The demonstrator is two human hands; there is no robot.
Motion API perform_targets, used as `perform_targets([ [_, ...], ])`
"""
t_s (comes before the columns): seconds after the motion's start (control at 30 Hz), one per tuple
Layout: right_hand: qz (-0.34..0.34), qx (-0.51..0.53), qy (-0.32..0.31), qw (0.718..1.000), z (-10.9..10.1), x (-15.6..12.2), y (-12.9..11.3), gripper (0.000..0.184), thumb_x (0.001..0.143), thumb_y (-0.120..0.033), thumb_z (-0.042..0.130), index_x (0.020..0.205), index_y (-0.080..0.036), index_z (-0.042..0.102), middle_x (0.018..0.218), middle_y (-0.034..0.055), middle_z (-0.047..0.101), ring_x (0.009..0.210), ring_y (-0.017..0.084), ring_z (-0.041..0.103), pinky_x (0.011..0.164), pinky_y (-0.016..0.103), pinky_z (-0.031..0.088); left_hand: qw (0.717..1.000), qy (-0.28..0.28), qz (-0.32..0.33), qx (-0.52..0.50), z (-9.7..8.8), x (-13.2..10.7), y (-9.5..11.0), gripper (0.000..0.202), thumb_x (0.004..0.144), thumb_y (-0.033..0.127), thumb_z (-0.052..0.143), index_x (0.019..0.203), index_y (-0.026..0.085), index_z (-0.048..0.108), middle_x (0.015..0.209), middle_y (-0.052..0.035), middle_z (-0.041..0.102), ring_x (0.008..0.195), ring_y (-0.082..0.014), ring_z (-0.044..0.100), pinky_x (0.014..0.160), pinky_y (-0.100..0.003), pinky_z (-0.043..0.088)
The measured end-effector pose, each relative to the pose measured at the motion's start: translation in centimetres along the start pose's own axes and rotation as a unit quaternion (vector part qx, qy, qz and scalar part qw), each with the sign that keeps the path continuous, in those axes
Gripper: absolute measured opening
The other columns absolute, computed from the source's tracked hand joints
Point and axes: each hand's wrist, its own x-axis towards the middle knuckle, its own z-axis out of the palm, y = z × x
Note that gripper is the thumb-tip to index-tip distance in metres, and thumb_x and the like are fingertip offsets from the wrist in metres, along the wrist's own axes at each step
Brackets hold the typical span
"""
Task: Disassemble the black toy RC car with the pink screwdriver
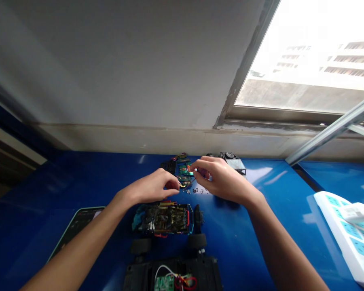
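Note:
My left hand [157, 185] reaches in with thumb and fingers pinched beside a small part with thin wires [184, 184]; what it grips is too small to make out. Opposite it, my right hand [220, 176] is also pinched closed, its fingertips over small green and orange pieces [185, 169]. Whatever lies between those fingertips is hidden. Tiny screws [195, 190] are scattered below the right hand. Nearer to me stands a toy car body [168, 219] with a dark interior and a red bar. In front of it is a black wheeled chassis [139, 268] with a green circuit board [164, 283] and loose wires.
At left a phone [75, 226] lies partly under my left forearm. A white power strip [346, 238] with a plug sits at right. Behind my right hand is another car part with a wheel [233, 161]. The blue table [255, 246] meets a wall and window.

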Motion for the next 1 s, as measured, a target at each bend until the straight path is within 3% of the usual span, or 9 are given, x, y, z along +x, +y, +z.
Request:
perform_targets([
  [0.13,-0.017,0.002,0.010,1.000,0.1,0.1,-0.1,0.017,0.098,-0.017,0.059,0.106,-0.018,0.074,0.087,0.0028,0.066,0.073,0.013,0.058,0.069,0.025,0.042,1.000,0.017,-0.011,-0.014,0.5,1.2,-0.7,0.028,0.086,0.036,0.078,0.107,0.017,0.081,0.096,-0.0060,0.081,0.085,-0.0196,0.073,0.072,-0.024,0.051],
  [0.3,-0.019,-0.001,-0.002,1.000,0.0,0.1,-0.2,0.016,0.097,-0.015,0.059,0.104,-0.018,0.073,0.084,0.0020,0.065,0.071,0.013,0.055,0.069,0.025,0.040,0.997,0.000,0.018,0.069,1.0,2.0,-1.0,0.012,0.091,0.026,0.071,0.092,0.019,0.081,0.088,-0.0033,0.080,0.079,-0.0164,0.073,0.069,-0.022,0.048],
  [0.53,-0.002,-0.016,-0.024,1.000,-0.5,-0.2,-0.1,0.015,0.097,-0.016,0.059,0.103,-0.018,0.073,0.085,0.0019,0.064,0.071,0.013,0.053,0.067,0.026,0.038,0.986,-0.004,0.031,0.166,1.4,2.6,-0.9,0.009,0.080,0.013,0.075,0.080,0.020,0.080,0.081,-0.0046,0.078,0.075,-0.0198,0.071,0.065,-0.026,0.042],
  [1.0,0.002,-0.023,-0.015,1.000,-1.2,-0.5,0.3,0.020,0.097,-0.017,0.058,0.107,-0.020,0.074,0.083,0.0020,0.066,0.071,0.013,0.057,0.068,0.025,0.039,0.976,-0.016,0.071,0.204,1.6,2.9,-0.8,0.015,0.091,0.014,0.067,0.081,0.020,0.078,0.085,-0.0062,0.077,0.083,-0.0217,0.072,0.073,-0.027,0.046],
])
